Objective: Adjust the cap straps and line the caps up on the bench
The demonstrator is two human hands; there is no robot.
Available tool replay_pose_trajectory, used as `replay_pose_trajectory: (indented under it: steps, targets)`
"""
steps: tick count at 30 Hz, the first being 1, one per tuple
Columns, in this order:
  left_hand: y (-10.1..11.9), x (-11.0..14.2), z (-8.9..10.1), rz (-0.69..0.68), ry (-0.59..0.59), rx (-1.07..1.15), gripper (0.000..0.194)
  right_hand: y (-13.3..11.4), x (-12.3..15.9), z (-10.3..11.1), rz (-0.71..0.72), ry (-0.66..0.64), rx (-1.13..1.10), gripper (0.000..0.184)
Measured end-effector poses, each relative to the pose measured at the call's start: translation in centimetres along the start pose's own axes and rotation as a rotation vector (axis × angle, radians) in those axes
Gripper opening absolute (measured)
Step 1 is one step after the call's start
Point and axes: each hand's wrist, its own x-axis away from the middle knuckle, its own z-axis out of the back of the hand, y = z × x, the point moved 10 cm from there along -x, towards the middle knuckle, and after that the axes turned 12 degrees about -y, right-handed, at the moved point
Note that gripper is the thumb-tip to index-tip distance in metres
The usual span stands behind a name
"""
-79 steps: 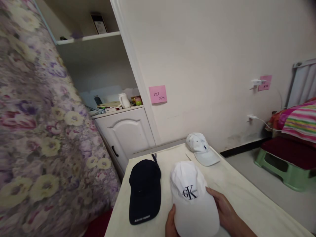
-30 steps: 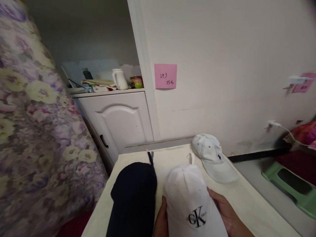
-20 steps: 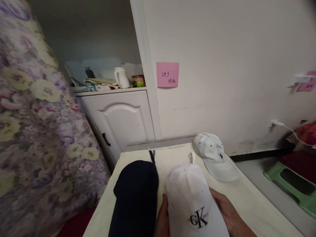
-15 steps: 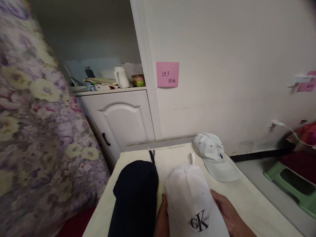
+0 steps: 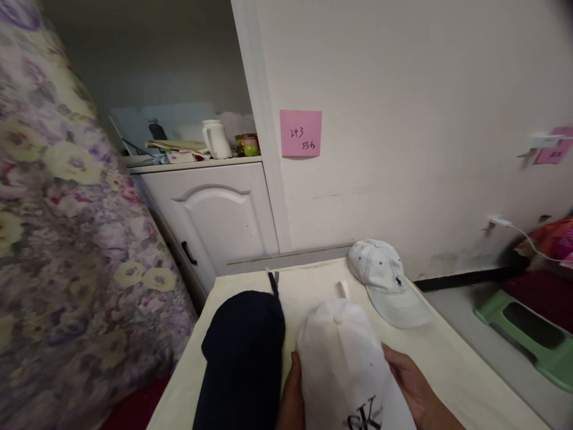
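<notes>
A white cap with a black "CK" logo (image 5: 344, 364) lies on the cream table (image 5: 447, 370), crown pointing away from me. My left hand (image 5: 292, 394) holds its left side and my right hand (image 5: 409, 385) holds its right side, fingers pressed against the fabric. A dark navy cap (image 5: 244, 355) lies just left of it, touching my left hand. A pale blue cap with a small dark emblem (image 5: 387, 280) rests at the table's far right corner.
A white cabinet (image 5: 215, 209) with a jug and clutter on top stands behind the table. A floral cloth (image 5: 67, 239) hangs at the left. A pink note (image 5: 300, 132) is stuck on the wall. A green stool (image 5: 528, 328) sits on the floor at the right.
The white cap has slid toward me between my hands, its logo now at the bottom edge of view. The other two caps have stayed put.
</notes>
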Motion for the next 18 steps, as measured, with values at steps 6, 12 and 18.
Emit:
replay_pose_trajectory:
  steps: [6, 12, 18]
  targets:
    - [1.6, 1.4, -0.5, -0.041, 0.066, -0.128, 0.052, 0.7, 0.3, 0.0, -0.063, -0.012, 0.012, 0.026]
    - [1.7, 1.8, -1.4, -0.030, 0.077, -0.053, 0.050, 0.5, 0.6, -0.3, -0.067, 0.035, 0.060, 0.035]
    - [1.5, 1.2, -0.8, -0.097, 0.041, 0.042, 0.055, -0.1, 0.6, -0.2, -0.026, 0.024, 0.043, 0.034]
